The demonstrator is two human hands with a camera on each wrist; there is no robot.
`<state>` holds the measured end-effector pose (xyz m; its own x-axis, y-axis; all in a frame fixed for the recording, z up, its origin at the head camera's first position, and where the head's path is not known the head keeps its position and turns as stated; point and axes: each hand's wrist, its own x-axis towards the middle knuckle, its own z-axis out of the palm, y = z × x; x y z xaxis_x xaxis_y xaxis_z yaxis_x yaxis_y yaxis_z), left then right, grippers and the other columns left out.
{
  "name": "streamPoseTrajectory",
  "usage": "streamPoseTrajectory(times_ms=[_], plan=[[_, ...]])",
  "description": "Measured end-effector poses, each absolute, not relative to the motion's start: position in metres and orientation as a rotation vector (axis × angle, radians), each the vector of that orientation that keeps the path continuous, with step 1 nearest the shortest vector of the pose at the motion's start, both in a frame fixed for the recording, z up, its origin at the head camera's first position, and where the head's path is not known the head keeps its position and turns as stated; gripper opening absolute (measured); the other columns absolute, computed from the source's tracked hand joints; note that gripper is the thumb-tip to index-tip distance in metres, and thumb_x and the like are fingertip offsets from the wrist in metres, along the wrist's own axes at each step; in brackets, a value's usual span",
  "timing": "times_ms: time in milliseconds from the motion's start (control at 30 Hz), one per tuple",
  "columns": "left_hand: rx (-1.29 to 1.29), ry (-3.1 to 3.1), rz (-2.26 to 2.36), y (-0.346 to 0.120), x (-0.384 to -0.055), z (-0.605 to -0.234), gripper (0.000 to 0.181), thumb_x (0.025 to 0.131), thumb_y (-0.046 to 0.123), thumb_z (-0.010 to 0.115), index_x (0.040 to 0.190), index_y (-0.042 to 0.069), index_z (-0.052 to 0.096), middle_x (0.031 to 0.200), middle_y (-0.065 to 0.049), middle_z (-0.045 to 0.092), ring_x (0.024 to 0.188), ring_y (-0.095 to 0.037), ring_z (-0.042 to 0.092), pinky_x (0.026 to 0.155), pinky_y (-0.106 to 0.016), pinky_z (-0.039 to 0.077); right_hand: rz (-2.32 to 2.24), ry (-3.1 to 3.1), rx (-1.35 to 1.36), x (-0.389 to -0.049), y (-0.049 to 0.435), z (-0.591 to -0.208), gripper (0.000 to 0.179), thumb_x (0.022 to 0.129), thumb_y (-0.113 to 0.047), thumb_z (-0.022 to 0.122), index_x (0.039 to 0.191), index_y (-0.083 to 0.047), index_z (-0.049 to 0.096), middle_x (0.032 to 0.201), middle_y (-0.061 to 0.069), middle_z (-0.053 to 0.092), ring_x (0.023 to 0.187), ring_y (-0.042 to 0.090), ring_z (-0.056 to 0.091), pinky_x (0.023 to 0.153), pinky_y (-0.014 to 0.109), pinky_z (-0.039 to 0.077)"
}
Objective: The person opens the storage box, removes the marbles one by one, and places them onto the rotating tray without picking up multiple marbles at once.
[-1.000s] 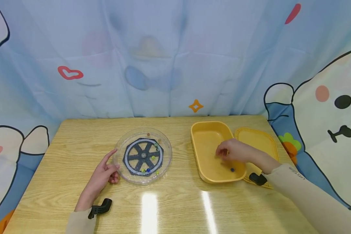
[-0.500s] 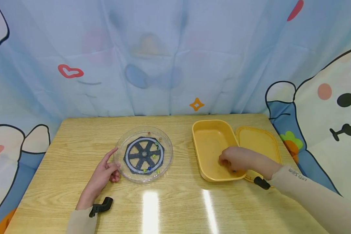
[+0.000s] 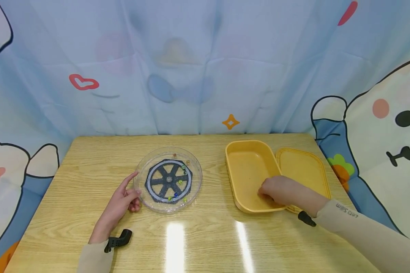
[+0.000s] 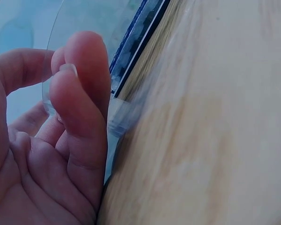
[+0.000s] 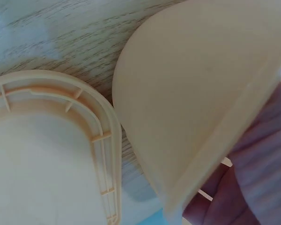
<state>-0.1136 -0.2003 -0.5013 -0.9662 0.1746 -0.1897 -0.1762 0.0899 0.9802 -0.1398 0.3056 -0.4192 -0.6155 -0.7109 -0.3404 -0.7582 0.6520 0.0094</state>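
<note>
My left hand [image 3: 121, 199] rests at the left side of a round clear plastic dish [image 3: 138, 182], its index fingertip and thumb touching the rim at two spots. A dark wheel-shaped base with spokes [image 3: 169, 179] shows through it. Inside are several small glass marbles, among them a blue marble [image 3: 175, 195], a yellow-green marble [image 3: 180, 182] and a red one [image 3: 174, 155]. My right hand [image 3: 278, 188] reaches down into a yellow plastic box [image 3: 249, 163], knuckles up. Its fingertips are hidden in both views, so I cannot tell what it holds.
The yellow lid [image 3: 300, 167] lies right of the box, close against its side; its ribbed rim faces up in the right wrist view. A wooden table [image 3: 99, 155] carries everything. A patterned blue curtain [image 3: 177, 68] hangs behind it.
My right hand has moved right and toward me inside the box and is lower over its floor. It covers the blue marble seen there earlier. The left hand keeps its place at the dish.
</note>
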Motion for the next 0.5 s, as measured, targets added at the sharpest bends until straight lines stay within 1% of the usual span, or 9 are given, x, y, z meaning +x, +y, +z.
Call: streamPoseTrajectory(times_ms=[233,367,500], plan=[[-0.005,2.102,1.968,-0.201,-0.113,-0.501,0.067,0.101,0.008,0.054,0.158,0.026,0.024,0.069,-0.008,0.059,0.056,-0.019,0.061,0.053,-0.027,0.048,0.127,2.562,-1.107,-0.141,0.304,-0.420,0.035,0.079,0.010,0.065,0.066,-0.020,0.054,0.064,-0.008,0.038,0.057,0.012,0.037,0.056,0.028,0.035],[-0.008,2.101,1.970,-0.201,-0.112,-0.501,0.067,0.101,0.008,0.054,0.158,0.026,0.024,0.069,-0.008,0.059,0.056,-0.019,0.061,0.053,-0.027,0.048,-0.108,2.549,-1.017,-0.147,0.302,-0.417,0.028,0.077,0.010,0.066,0.075,-0.018,0.067,0.070,-0.011,0.048,0.064,0.009,0.044,0.060,0.027,0.040],[-0.004,2.098,1.972,-0.201,-0.113,-0.501,0.067,0.101,0.008,0.054,0.158,0.026,0.024,0.069,-0.009,0.059,0.056,-0.019,0.061,0.053,-0.027,0.048,-0.365,2.558,-1.043,-0.153,0.301,-0.413,0.020,0.081,0.005,0.073,0.089,-0.012,0.075,0.081,-0.010,0.058,0.072,0.007,0.053,0.067,0.027,0.049]])
